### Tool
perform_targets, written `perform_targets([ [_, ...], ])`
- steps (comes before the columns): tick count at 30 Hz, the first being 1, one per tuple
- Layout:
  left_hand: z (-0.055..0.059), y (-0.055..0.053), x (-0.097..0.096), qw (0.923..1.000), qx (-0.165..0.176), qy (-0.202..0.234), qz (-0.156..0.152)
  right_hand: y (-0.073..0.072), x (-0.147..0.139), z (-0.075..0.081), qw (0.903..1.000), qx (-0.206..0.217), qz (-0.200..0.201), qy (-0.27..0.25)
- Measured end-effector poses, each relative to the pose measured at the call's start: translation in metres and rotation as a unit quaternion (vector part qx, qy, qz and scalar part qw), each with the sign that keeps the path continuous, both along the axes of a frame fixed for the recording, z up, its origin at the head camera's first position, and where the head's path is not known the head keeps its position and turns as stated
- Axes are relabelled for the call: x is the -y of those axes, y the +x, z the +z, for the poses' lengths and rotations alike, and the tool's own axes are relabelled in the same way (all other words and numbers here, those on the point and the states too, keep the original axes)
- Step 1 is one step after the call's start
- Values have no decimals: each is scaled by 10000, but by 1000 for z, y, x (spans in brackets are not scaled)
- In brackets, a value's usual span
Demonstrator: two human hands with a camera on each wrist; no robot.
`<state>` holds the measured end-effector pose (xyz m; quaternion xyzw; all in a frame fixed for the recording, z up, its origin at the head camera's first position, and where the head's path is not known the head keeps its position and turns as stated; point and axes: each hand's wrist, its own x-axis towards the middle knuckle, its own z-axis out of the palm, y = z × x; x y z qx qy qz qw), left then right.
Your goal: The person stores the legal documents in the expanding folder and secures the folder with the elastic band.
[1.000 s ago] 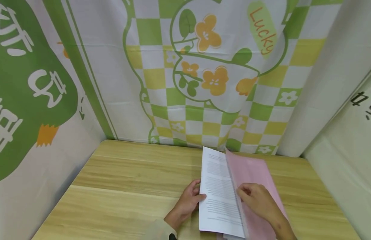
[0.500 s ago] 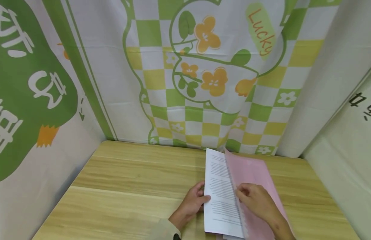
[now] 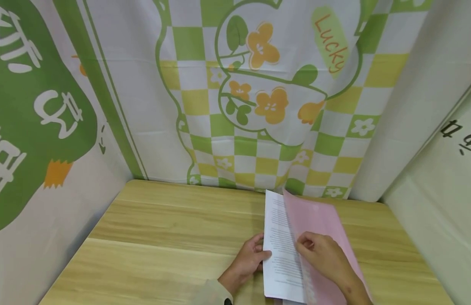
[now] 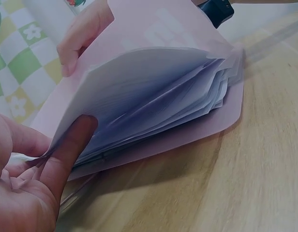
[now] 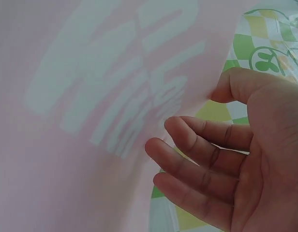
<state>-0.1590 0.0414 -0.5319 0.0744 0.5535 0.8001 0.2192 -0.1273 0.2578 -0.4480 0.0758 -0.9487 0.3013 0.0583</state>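
A pink folder (image 3: 315,212) lies on the right half of the table, its front cover lifted. Inside, a white printed sheet (image 3: 281,258) stands tilted up, and the left wrist view shows more sheets (image 4: 204,104) fanned beneath it, over the pink back cover (image 4: 221,123). My left hand (image 3: 248,259) pinches the printed sheet's left edge, thumb on the near face and fingers behind. With thumb and index finger, my right hand (image 3: 324,257) pinches the cover's free edge; its other fingers are loosely bent in the right wrist view (image 5: 212,154).
The wooden table (image 3: 163,228) stretches left of the folder. A checked, flowered curtain (image 3: 220,140) hangs along its back edge, with cloth walls (image 3: 441,195) at both sides. A dark device (image 4: 217,12) sits at the right wrist.
My left hand has moved a little to the right with the printed sheet, so more of it is behind the pink cover. My right hand has shifted only slightly left, still holding the cover.
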Motion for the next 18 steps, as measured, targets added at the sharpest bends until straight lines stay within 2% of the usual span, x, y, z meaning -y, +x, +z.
perform_targets([
  [8,-1,0,-5,9999,36,-77,-60,-1,5,-4,9999,-45,-57,122],
  [14,-1,-1,-7,9997,-23,-167,-155,-2,10,-7,9977,-552,-78,392],
  [18,-3,-1,-11,9997,-49,-138,-177,-1,15,-9,9959,-800,-134,400],
])
